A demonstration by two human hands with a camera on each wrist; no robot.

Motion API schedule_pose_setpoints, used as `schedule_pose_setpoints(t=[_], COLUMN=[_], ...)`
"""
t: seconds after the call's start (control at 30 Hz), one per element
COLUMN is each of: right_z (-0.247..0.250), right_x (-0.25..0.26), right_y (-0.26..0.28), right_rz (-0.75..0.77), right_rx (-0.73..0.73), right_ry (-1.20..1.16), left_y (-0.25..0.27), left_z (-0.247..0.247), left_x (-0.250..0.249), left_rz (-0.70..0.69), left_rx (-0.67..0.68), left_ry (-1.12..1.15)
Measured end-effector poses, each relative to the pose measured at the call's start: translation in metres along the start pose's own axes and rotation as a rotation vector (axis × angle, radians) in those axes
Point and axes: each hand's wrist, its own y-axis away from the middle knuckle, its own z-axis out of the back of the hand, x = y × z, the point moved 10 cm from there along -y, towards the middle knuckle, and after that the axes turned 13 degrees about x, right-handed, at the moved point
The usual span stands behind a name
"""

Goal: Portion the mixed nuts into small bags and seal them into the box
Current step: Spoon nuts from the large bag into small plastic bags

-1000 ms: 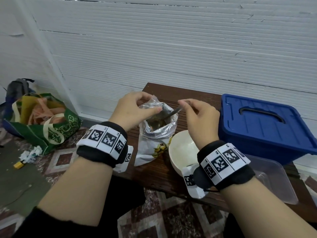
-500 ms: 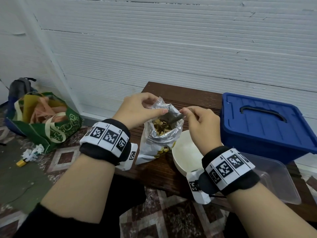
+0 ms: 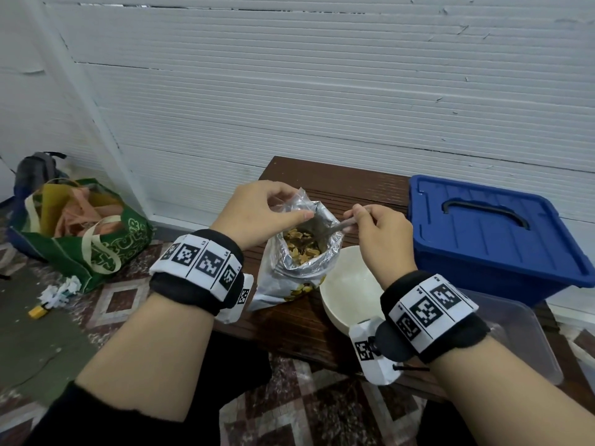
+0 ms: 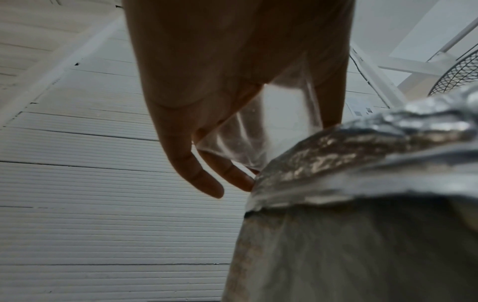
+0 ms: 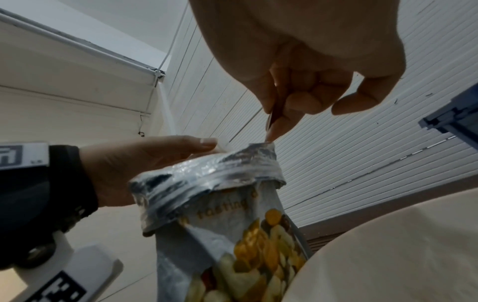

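My left hand [image 3: 257, 214] pinches the rolled-down rim of the silver foil bag of mixed nuts [image 3: 299, 262], which stands open on the dark brown wooden counter [image 3: 354, 185], with a thin clear plastic bag [image 4: 248, 139] also caught between its fingers. My right hand [image 3: 381, 233] grips the handle of a metal spoon [image 3: 335, 227] whose bowl dips into the nuts. Just beside the foil bag sits a white bowl [image 3: 347, 284], with the lidded blue plastic box [image 3: 495, 233] to its right and a clear plastic container [image 3: 521, 329] in front of that box.
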Motion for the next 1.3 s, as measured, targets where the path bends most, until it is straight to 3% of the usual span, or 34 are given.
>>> schedule_pose_setpoints(t=[0.57, 1.07, 1.3], right_z=[0.022, 0.076, 0.057], right_x=[-0.017, -0.007, 0.005], right_y=[-0.009, -0.011, -0.014], right_rz=[-0.172, -0.096, -0.054], right_rx=[-0.115, -0.280, -0.173], right_ry=[-0.221, -0.216, -0.235], left_y=[0.001, 0.003, 0.001], left_z=[0.009, 0.011, -0.001], left_x=[0.008, 0.003, -0.001], left_rz=[0.037, 0.004, 0.002], left_rx=[-0.010, 0.072, 0.105], left_ry=[-0.019, -0.107, -0.216])
